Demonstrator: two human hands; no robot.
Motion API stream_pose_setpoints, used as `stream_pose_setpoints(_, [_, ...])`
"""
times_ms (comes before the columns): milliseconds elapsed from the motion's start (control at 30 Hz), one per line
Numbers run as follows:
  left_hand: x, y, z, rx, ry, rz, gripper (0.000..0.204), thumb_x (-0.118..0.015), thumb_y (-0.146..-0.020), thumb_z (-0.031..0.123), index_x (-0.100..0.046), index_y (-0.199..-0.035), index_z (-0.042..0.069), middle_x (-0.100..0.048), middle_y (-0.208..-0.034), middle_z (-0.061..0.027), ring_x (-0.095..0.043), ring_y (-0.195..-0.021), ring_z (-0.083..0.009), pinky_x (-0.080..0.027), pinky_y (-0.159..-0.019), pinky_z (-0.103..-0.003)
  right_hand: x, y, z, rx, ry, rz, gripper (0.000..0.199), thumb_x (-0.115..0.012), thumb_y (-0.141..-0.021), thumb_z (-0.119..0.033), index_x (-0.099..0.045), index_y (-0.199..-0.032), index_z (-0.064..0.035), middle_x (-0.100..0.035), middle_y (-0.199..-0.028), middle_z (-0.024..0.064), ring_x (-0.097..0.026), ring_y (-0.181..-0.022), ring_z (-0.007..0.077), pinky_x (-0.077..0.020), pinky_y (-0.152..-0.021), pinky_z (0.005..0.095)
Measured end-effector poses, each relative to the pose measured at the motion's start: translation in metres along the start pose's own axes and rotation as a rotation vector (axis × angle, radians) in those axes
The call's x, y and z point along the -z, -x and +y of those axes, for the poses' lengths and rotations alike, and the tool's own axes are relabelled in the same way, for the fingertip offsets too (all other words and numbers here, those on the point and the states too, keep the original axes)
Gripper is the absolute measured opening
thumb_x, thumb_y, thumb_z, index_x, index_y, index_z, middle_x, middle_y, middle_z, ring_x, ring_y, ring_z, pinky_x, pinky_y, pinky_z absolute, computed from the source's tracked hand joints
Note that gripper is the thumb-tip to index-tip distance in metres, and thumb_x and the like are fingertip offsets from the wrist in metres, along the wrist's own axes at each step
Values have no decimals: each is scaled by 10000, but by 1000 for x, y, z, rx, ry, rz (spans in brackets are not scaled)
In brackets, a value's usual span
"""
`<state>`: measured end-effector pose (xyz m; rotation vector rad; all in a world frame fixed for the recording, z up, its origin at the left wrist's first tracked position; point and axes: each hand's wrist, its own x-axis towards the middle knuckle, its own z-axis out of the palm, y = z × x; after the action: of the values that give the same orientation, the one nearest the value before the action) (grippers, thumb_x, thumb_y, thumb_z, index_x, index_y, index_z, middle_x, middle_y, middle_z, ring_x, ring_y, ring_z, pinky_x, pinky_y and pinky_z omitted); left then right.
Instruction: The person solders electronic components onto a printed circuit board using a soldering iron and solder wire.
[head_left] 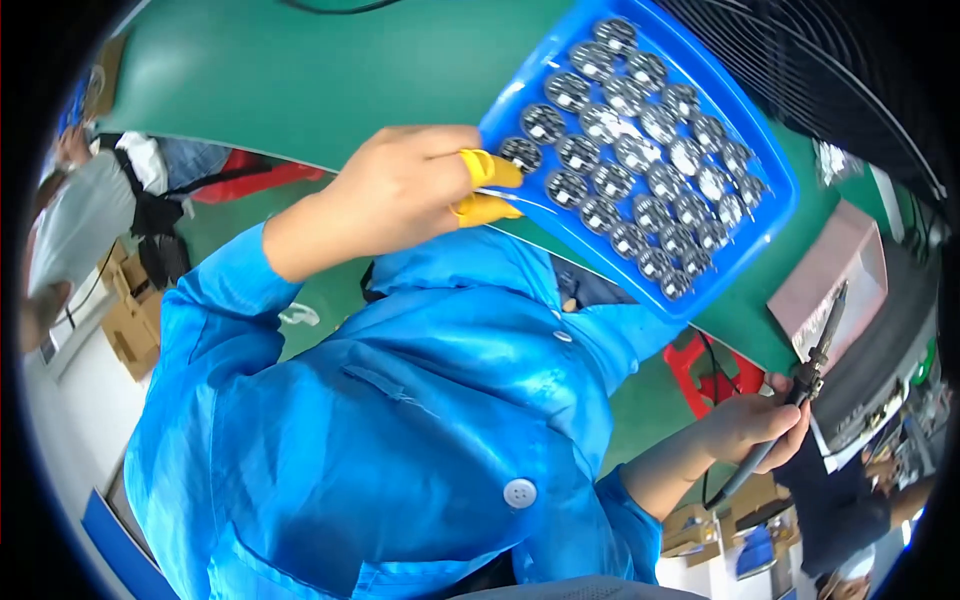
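Electronics assembly workshop: green anti-static bench mat, blue tray of round circuit boards, soldering iron, blue work smock, cardboard boxes on floor.

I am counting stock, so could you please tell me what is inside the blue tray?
The blue tray holds rows of small round silver-and-black parts. The left hand, with yellow fingertip covers, grips its near corner and hides anything there.

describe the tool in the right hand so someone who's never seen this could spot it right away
Start at the big blue tray of round silver parts, then drop toward the lower right corner. There the right hand grips a soldering iron, a thin dark rod pointing up with a cable trailing below. It is the only long, slender thing there.
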<state>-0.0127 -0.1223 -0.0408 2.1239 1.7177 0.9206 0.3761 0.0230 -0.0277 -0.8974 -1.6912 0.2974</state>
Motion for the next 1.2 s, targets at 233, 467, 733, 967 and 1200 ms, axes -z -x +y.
stream_pose_setpoints(233, [-17, -17, 15, 60, -29, 20, 392, -922, -638, 205, -748, -951, 46, -574, -727, -57, -595, -577, -191, -502, -513, -329, 34, 24, 2, -54, 185, 276, 227, -558, -981, -100, -571, -1052, 115, -620, -833, 234, -625, -658, 268, -549, -595, 342])
stream_pose_setpoints(467, [-2, -1, 5, 170, 372, 162, 348, -757, -835, 92, -584, -1129, 25, -520, -756, -22, -446, -572, -101, -362, -513, -237, 18, 22, -5, -177, 124, 164, 218, -523, -1007, -101, -571, -1093, 93, -644, -825, 224, -632, -702, 269, -544, -635, 356])
stream_pose_setpoints(733, [12, -10, 9, 227, 274, 369, 196, -719, -875, 14, -700, -1068, -10, -584, -865, -94, -591, -723, -201, -473, -599, -277, -28, -1, -30, 21, -228, -249, 293, -581, -991, -184, -562, -1156, 57, -601, -833, 217, -603, -602, 273, -509, -561, 340])
stream_pose_setpoints(967, [26, -11, -8, 120, 35, 388, 253, -706, -859, -61, -711, -1108, -16, -569, -956, -75, -540, -686, -136, -411, -575, -231, -75, -9, -62, 6, -436, -586, 361, -695, -936, -263, -592, -1075, 54, -637, -844, 207, -640, -631, 271, -515, -534, 331])
stream_pose_setpoints(1200, [19, -18, -7, 135, 130, 330, 258, -782, -781, -46, -739, -1029, 14, -612, -879, -62, -588, -636, -118, -461, -522, -247, -105, -16, -78, 85, -378, -734, 224, -739, -833, -76, -638, -963, 77, -676, -833, 214, -645, -647, 296, -536, -578, 345])
